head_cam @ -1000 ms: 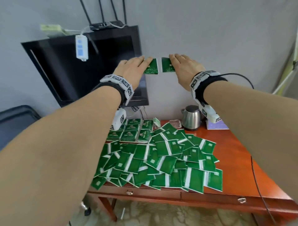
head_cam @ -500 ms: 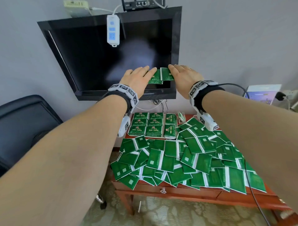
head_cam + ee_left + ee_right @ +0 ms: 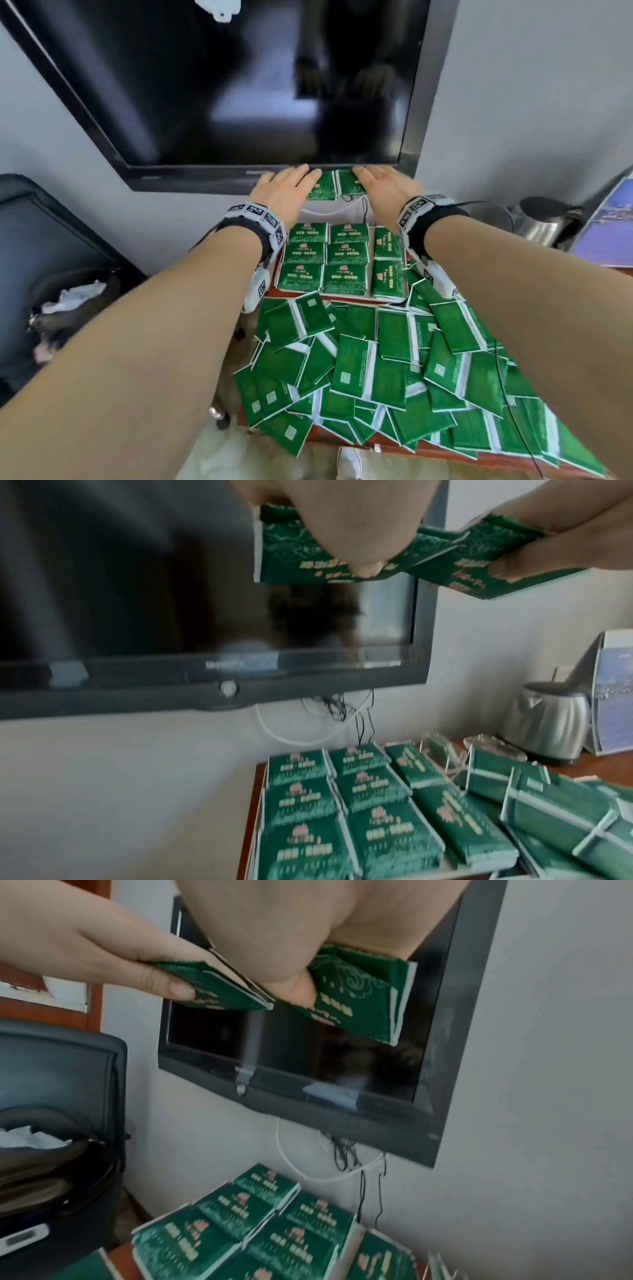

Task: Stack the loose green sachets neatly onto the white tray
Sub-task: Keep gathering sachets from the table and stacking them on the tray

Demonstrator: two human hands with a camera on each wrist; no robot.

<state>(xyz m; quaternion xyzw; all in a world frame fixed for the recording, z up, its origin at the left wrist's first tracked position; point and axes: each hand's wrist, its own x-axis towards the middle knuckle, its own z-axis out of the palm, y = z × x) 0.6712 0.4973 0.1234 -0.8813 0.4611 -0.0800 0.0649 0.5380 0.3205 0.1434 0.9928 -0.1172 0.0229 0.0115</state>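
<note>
Both hands, left point(image 3: 286, 192) and right point(image 3: 383, 192), each pinch a sachet bundle point(image 3: 322, 186) above the white tray point(image 3: 394, 298).

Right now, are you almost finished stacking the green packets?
Not nearly. Neat stacks already fill the white tray. The left hand and right hand each hold a few sachets above it. A big loose pile covering the table is left.

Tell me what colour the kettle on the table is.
Silver metal with a black lid; the kettle shows best in the left wrist view.
</note>
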